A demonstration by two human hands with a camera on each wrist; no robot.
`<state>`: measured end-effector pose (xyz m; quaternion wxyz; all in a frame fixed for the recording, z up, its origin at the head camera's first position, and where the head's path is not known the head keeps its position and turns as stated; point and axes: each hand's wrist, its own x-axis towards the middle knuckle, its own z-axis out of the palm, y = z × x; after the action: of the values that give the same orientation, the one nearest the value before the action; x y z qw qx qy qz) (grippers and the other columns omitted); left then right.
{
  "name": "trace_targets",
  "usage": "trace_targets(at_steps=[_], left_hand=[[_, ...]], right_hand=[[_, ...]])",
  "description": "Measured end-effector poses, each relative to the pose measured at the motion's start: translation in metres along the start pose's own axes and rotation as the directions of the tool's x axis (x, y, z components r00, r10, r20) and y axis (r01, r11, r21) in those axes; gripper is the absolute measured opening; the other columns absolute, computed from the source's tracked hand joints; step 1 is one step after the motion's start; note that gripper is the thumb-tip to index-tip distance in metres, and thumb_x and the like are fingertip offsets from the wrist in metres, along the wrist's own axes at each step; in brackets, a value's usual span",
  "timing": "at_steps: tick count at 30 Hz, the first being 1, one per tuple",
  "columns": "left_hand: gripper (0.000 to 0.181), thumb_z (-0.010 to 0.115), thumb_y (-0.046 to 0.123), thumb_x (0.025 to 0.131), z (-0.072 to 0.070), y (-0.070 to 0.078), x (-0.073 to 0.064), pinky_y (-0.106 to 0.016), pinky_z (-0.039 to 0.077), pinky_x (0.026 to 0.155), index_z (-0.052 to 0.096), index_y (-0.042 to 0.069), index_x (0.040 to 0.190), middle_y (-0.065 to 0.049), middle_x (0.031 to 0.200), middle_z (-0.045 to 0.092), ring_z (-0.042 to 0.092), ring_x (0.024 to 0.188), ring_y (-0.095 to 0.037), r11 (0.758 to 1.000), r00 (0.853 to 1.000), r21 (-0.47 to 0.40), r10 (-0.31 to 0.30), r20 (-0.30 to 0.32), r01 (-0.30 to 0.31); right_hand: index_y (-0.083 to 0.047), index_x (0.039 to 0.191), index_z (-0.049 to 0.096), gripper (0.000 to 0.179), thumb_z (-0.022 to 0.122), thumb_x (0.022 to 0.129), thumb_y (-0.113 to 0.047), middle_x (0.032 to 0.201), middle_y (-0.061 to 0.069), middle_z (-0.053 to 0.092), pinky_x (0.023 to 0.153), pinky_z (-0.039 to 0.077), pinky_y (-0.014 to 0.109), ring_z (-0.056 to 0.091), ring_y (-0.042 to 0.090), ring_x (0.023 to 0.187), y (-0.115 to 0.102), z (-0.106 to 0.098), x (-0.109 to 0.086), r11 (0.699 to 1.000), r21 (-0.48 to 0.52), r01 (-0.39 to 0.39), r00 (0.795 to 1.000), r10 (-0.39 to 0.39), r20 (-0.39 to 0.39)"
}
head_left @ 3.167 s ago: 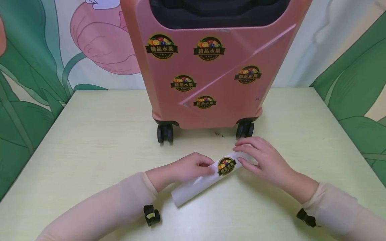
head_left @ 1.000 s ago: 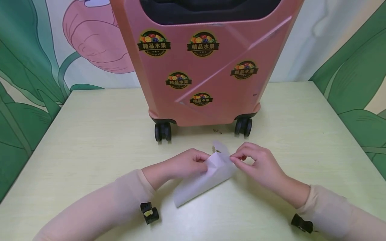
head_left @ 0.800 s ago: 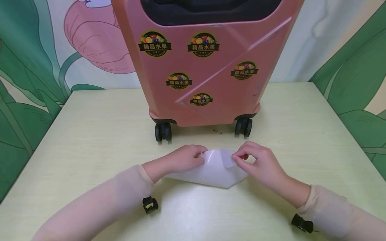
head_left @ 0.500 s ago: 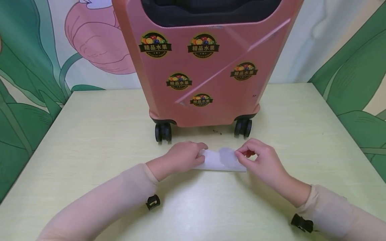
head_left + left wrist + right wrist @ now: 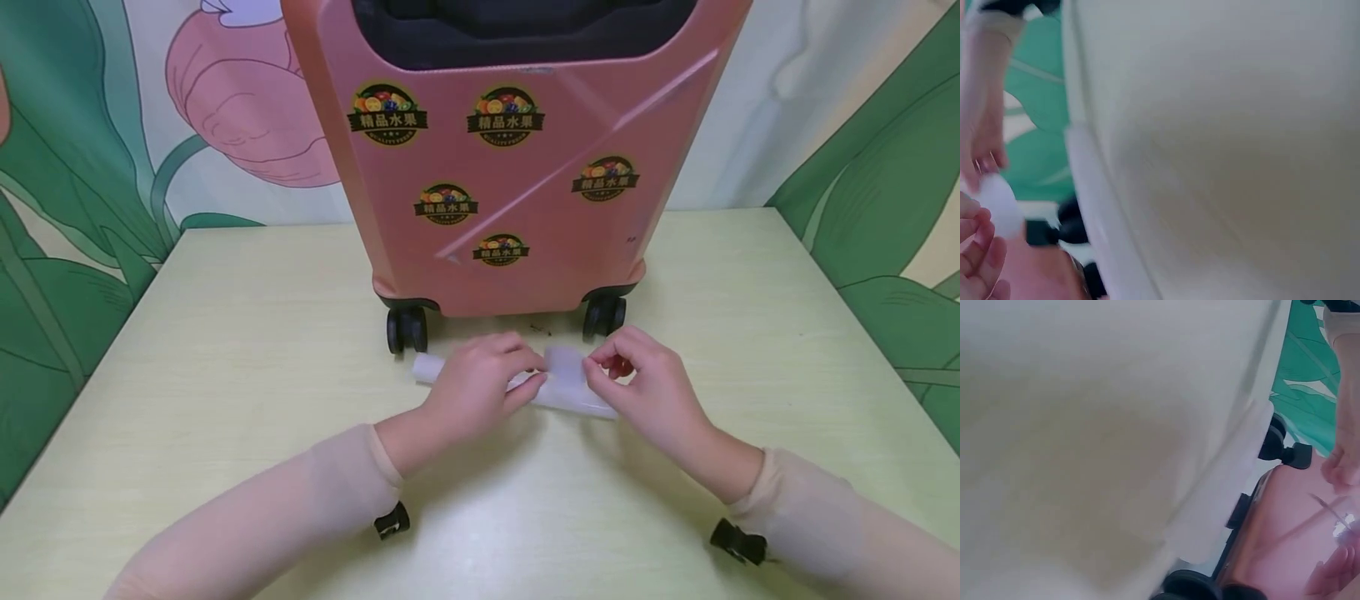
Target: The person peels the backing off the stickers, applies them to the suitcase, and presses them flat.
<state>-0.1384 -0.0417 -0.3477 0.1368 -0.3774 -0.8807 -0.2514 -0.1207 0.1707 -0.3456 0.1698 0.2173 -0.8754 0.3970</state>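
Observation:
A pale round sticker (image 5: pixel 564 367), its back towards me, stands between both hands above the white roll of sticker backing (image 5: pixel 429 367). My right hand (image 5: pixel 647 375) pinches the sticker's right edge between thumb and forefinger. At its left edge are the bent thumb and forefinger of my left hand (image 5: pixel 483 385); whether they grip it is not clear. In the left wrist view, the sticker (image 5: pixel 1002 203) sits between the fingertips of both hands. The roll lies on the table, partly behind the left hand, and neither hand visibly grips it.
The pink suitcase (image 5: pixel 517 287) stands upright behind the hands on black wheels (image 5: pixel 407 330), with several round fruit stickers on its front. It rests on the pale table (image 5: pixel 247 317). A wall with painted leaves (image 5: pixel 900 208) lies behind.
The sticker has come off the backing, held in my right hand. My left hand has let go of the roll and moved right to the sticker. The roll lies further back, near the wheels.

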Motion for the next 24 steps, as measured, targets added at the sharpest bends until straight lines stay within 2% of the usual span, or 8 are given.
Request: trace_targets(at_steps=[3, 5, 8, 10, 12, 14, 22, 24], left_hand=[[0.016, 0.065, 0.016, 0.088, -0.003, 0.013, 0.0, -0.023, 0.048, 0.078, 0.073, 0.01, 0.101, 0.002, 0.094, 0.069, 0.062, 0.087, -0.009, 0.976, 0.999, -0.216, -0.046, -0.015, 0.042], [0.02, 0.064, 0.014, 0.088, -0.004, 0.02, 0.0, -0.021, 0.047, 0.081, 0.072, 0.009, 0.106, 0.0, 0.1, 0.069, 0.062, 0.095, -0.008, 0.928, 0.994, -0.359, -0.105, 0.012, 0.103], [0.022, 0.063, 0.015, 0.089, -0.005, 0.025, 0.0, -0.021, 0.047, 0.08, 0.071, 0.01, 0.109, 0.001, 0.106, 0.068, 0.06, 0.1, -0.005, 0.823, 0.97, -0.516, -0.23, 0.079, 0.237], [0.022, 0.062, 0.016, 0.09, -0.006, 0.026, 0.001, -0.022, 0.048, 0.08, 0.07, 0.009, 0.11, 0.0, 0.107, 0.068, 0.06, 0.099, -0.004, 0.738, 0.948, -0.602, -0.296, 0.121, 0.307], [0.023, 0.061, 0.016, 0.091, -0.006, 0.026, 0.002, -0.022, 0.048, 0.08, 0.07, 0.007, 0.11, -0.002, 0.108, 0.068, 0.061, 0.098, -0.004, 0.661, 0.926, -0.661, -0.345, 0.153, 0.356], [0.023, 0.061, 0.015, 0.091, -0.007, 0.025, 0.003, -0.024, 0.049, 0.082, 0.069, 0.004, 0.11, -0.005, 0.108, 0.067, 0.062, 0.1, -0.008, 0.609, 0.918, -0.704, -0.362, 0.162, 0.365], [0.025, 0.065, 0.018, 0.088, -0.003, 0.02, 0.005, -0.026, 0.049, 0.084, 0.07, 0.003, 0.109, -0.007, 0.105, 0.069, 0.063, 0.099, -0.013, 0.518, 0.879, -0.752, -0.446, 0.17, 0.408], [0.025, 0.066, 0.018, 0.087, -0.003, 0.017, 0.006, -0.027, 0.049, 0.083, 0.07, 0.002, 0.106, -0.007, 0.102, 0.069, 0.065, 0.096, -0.013, 0.507, 0.869, -0.759, -0.471, 0.153, 0.409]], right_hand=[[-0.011, 0.075, 0.063, 0.015, 0.07, 0.076, 0.003, 0.076, -0.008, 0.055, 0.063, 0.044, 0.02, 0.05, 0.008, 0.069, -0.003, 0.002, 0.004, 0.999, 0.014, 0.044, 0.999, -0.043, -0.02], [-0.009, 0.075, 0.062, 0.015, 0.07, 0.075, 0.004, 0.076, -0.007, 0.055, 0.064, 0.044, 0.019, 0.05, 0.008, 0.069, -0.005, 0.003, 0.006, 0.997, 0.029, 0.076, 0.997, -0.075, -0.032], [-0.009, 0.076, 0.062, 0.015, 0.071, 0.074, 0.004, 0.076, -0.007, 0.055, 0.064, 0.044, 0.019, 0.05, 0.009, 0.069, -0.006, 0.005, 0.008, 0.993, 0.045, 0.11, 0.993, -0.108, -0.045], [-0.008, 0.076, 0.062, 0.015, 0.07, 0.073, 0.004, 0.077, -0.007, 0.055, 0.064, 0.044, 0.019, 0.05, 0.01, 0.07, -0.006, 0.006, 0.008, 0.989, 0.047, 0.139, 0.989, -0.137, -0.049], [-0.009, 0.076, 0.062, 0.014, 0.07, 0.073, 0.003, 0.077, -0.006, 0.055, 0.064, 0.045, 0.018, 0.051, 0.011, 0.069, -0.006, 0.007, 0.009, 0.985, 0.045, 0.166, 0.985, -0.164, -0.05], [-0.008, 0.078, 0.064, 0.013, 0.071, 0.074, 0.002, 0.078, -0.006, 0.056, 0.065, 0.045, 0.018, 0.052, 0.012, 0.07, -0.006, 0.007, 0.01, 0.981, 0.043, 0.188, 0.981, -0.186, -0.046], [-0.005, 0.085, 0.072, 0.019, 0.08, 0.069, 0.0, 0.082, -0.001, 0.061, 0.062, 0.044, 0.014, 0.054, 0.012, 0.066, -0.006, 0.011, 0.009, 0.97, 0.04, 0.239, 0.97, -0.237, -0.045], [-0.005, 0.09, 0.073, 0.018, 0.079, 0.074, -0.01, 0.083, -0.001, 0.062, 0.059, 0.042, 0.013, 0.054, 0.011, 0.067, -0.006, 0.011, 0.009, 0.961, 0.017, 0.278, 0.96, -0.277, -0.033]])
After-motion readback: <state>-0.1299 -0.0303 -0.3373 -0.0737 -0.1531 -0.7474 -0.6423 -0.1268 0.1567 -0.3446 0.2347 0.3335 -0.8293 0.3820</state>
